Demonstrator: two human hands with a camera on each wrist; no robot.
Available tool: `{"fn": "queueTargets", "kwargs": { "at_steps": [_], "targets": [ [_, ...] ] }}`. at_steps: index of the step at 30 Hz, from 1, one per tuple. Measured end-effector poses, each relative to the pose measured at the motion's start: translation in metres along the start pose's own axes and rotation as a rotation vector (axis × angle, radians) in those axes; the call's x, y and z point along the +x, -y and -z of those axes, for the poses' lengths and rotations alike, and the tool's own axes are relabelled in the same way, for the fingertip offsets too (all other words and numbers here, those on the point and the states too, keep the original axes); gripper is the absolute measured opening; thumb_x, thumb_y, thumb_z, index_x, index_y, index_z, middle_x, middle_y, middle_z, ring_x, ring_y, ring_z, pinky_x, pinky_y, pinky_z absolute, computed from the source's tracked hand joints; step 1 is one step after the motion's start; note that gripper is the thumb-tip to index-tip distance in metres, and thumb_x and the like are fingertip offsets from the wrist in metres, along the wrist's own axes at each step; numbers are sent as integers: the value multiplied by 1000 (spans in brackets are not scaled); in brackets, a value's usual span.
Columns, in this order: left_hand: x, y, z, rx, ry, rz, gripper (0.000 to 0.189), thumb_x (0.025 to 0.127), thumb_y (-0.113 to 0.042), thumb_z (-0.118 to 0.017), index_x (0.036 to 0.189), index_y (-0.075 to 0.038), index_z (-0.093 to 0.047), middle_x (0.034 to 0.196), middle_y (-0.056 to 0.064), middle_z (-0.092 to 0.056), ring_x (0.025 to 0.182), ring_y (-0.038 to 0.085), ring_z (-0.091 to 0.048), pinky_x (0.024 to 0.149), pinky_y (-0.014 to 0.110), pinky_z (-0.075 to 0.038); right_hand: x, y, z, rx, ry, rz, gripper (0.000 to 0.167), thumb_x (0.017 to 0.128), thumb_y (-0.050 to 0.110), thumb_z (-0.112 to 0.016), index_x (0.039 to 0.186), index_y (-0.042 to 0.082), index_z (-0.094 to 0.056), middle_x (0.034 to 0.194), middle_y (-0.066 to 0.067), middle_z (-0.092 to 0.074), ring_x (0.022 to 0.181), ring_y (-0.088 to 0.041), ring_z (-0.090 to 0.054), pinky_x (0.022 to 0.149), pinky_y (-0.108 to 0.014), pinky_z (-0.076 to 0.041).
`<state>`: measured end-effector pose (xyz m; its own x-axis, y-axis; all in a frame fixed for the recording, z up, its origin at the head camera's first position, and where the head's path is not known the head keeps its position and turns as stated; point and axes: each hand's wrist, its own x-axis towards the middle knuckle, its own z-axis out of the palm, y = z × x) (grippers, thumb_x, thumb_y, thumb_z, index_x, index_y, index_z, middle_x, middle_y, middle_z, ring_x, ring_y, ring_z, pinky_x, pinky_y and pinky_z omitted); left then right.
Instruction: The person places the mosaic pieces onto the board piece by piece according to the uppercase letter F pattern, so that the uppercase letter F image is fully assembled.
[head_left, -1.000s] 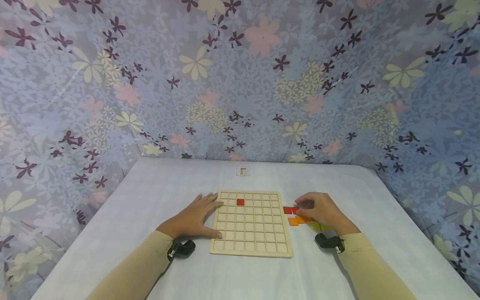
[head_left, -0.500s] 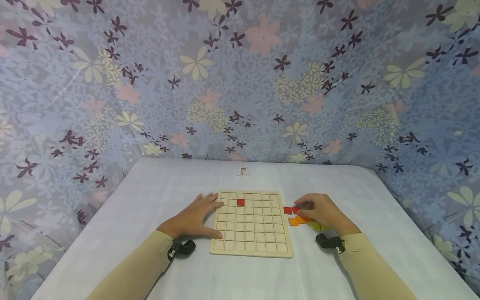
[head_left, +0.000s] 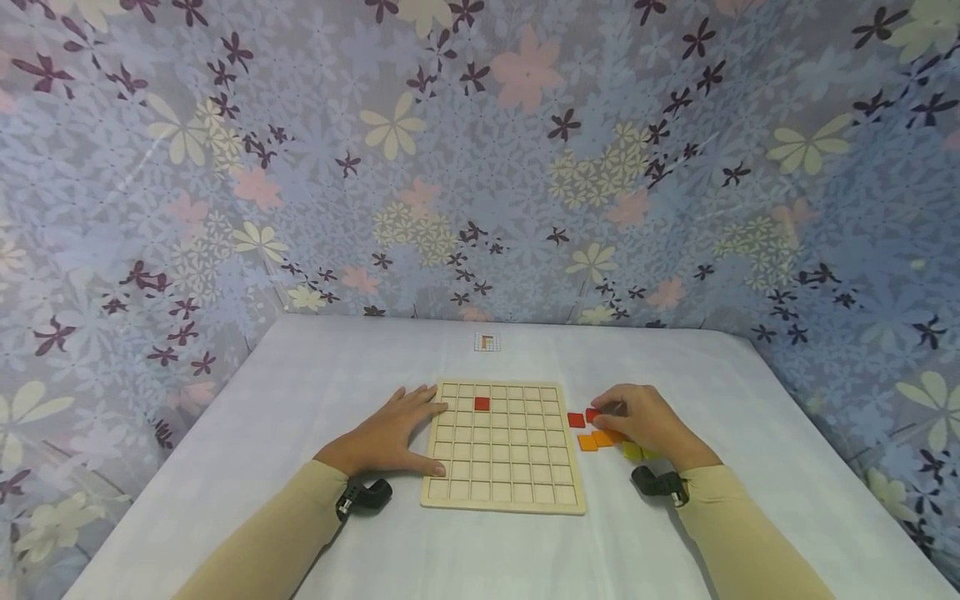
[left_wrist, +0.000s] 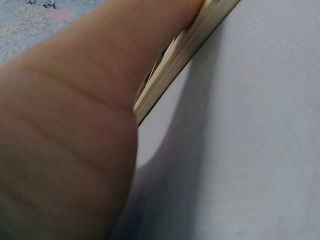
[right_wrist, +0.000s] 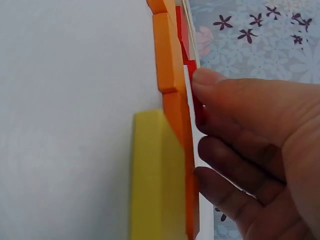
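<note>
My left hand point(head_left: 392, 435) rests with spread fingers on the left edge of a wooden grid board point(head_left: 501, 472); the left wrist view shows its thumb side against the board's rim point(left_wrist: 167, 75). One red square tile point(head_left: 482, 404) sits in a cell of the board's top row. Right of the board, my right hand point(head_left: 647, 423) pinches another red tile point(right_wrist: 197, 100) between thumb and fingertips. A further red tile point(head_left: 576, 420) lies beside the board's right edge. Orange tiles point(head_left: 588, 443) and yellow tiles point(head_left: 633, 452) lie below the right hand, partly hidden by it.
A small printed card point(head_left: 487, 342) with a coloured grid pattern lies behind the board. White cloth point(head_left: 345, 350) covers the table, and a floral curtain point(head_left: 480, 167) hangs around its back and sides.
The pinched red tile has drawn slightly away from the neighbouring red tile, with a small gap between them. The left hand has stayed in place on the board.
</note>
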<state>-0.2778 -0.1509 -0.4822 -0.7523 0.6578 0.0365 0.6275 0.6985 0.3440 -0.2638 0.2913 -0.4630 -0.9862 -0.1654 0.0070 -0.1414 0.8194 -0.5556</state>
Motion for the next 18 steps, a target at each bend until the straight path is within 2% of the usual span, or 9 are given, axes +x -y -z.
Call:
{"fn": "queueTargets", "kwargs": {
  "at_steps": [6, 13, 18],
  "targets": [
    [1, 0, -1, 1, -2, 2, 117, 74, -91, -66, 162, -17, -43, 173, 11, -21, 159, 27, -14, 127, 48, -3, 3, 5, 3, 22, -20, 15, 28, 92, 17, -86, 118, 7, -79, 105, -1, -73, 88, -20, -65, 85, -40, -61],
    [1, 1, 0, -14, -3, -8, 117, 74, -89, -67, 161, -16, -44, 172, 12, -22, 159, 28, -14, 127, 48, -3, 8, 20, 0, 4, -70, 171, 22, 91, 13, -85, 112, 7, -81, 106, -2, -74, 90, -19, -66, 83, -41, -61],
    [0, 2, 0, -14, -1, -16, 115, 76, -87, -68, 162, -16, -43, 173, 12, -20, 159, 28, -13, 127, 47, -3, 16, 38, -9, 23, -59, 263, 22, 92, 13, -84, 113, 7, -81, 107, -2, -75, 89, -18, -68, 79, -37, -61]
  ]
}}
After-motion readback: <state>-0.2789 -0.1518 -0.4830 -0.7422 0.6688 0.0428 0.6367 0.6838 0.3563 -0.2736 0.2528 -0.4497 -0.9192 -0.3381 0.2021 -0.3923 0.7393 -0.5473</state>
